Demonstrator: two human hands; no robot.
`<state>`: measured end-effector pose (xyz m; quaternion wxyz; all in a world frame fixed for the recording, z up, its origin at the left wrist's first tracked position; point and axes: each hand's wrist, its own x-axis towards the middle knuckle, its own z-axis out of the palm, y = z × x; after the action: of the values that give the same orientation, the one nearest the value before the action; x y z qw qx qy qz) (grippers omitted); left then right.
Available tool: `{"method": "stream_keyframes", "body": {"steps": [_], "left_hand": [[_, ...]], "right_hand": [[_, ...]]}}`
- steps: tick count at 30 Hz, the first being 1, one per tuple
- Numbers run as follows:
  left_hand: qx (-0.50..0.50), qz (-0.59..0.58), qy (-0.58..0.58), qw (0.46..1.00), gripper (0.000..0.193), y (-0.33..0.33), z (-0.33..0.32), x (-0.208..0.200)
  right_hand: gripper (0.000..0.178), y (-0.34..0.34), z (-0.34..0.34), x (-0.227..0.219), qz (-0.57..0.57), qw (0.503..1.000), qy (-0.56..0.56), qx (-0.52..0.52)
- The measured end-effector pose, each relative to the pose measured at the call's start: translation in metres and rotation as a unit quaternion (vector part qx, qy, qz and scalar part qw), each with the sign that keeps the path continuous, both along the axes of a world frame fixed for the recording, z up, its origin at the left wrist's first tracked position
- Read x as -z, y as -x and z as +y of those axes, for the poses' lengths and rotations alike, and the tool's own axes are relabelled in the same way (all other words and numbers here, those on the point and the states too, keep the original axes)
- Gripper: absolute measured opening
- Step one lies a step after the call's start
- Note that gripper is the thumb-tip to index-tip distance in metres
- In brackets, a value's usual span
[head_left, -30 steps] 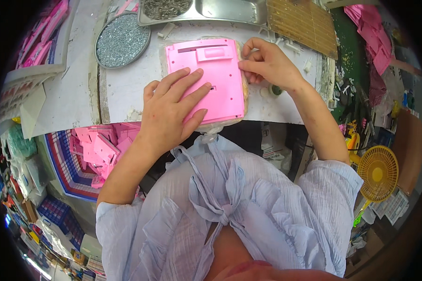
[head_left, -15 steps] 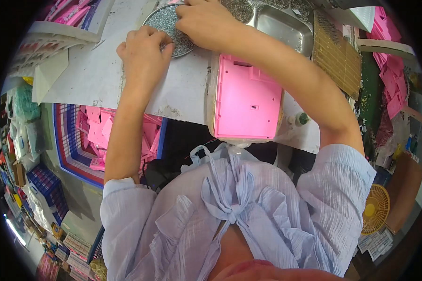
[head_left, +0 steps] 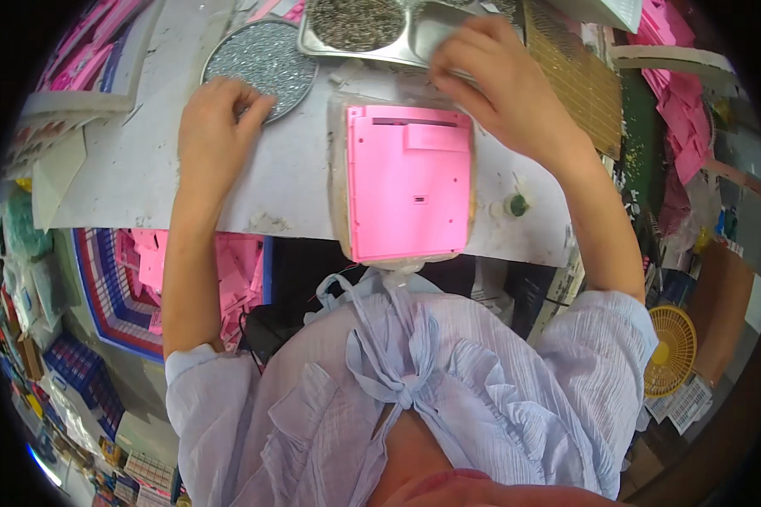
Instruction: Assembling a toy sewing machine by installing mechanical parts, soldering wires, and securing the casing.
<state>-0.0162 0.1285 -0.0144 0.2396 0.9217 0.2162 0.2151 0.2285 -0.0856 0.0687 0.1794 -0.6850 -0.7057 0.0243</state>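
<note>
My left hand (head_left: pixel 218 127) rests at the near rim of a round dish (head_left: pixel 311 95) heaped with small silvery metal pieces (head_left: pixel 262 63). Its fingers are curled in with the thumb close to the forefinger; whatever they may pinch is too small to make out. My right hand (head_left: pixel 503 89) hovers by the near edge of a steel compartment tray (head_left: pixel 359 52), fingers loosely bent and apart, slightly blurred, with nothing visible in them. Between and below the hands lies a flat pink plastic housing (head_left: pixel 406 186), on a plastic-wrapped pad (head_left: pixel 340 177) at the table's front edge.
Brownish small metal pieces (head_left: pixel 355 21) fill the tray's left compartment. A brown gridded board (head_left: pixel 579 84) lies right of it. A small green-topped bottle (head_left: pixel 517 204) stands right of the housing. Below the table at left, a blue-and-red basket (head_left: pixel 101 279) holds pink parts.
My right hand has left the round dish and swung right to the steel tray. My left hand stays by the dish's near rim. The whole view has shifted, showing more of the tray.
</note>
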Motion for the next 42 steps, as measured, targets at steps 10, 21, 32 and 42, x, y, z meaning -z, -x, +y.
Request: {"method": "stream_keyframes", "body": {"steps": [10,21,32,42], "left_hand": [[0.115,-0.063,0.034,0.991,0.016,-0.006,-0.067,-0.020],[0.157,0.011,-0.046,0.986,0.013,-0.019,-0.078,-0.023],[0.160,0.095,-0.102,0.977,0.025,-0.010,-0.069,-0.034],[-0.012,0.099,-0.167,0.981,0.011,-0.006,0.019,-0.004]], "right_hand": [[0.010,0.003,-0.039,0.028,-0.035,0.999,-0.003,0.016],[0.014,0.003,0.044,0.006,-0.052,0.988,-0.103,-0.102],[0.019,0.067,0.192,0.066,-0.192,0.964,0.060,-0.174],[0.022,0.050,0.170,0.034,-0.166,0.983,-0.046,-0.064]]}}
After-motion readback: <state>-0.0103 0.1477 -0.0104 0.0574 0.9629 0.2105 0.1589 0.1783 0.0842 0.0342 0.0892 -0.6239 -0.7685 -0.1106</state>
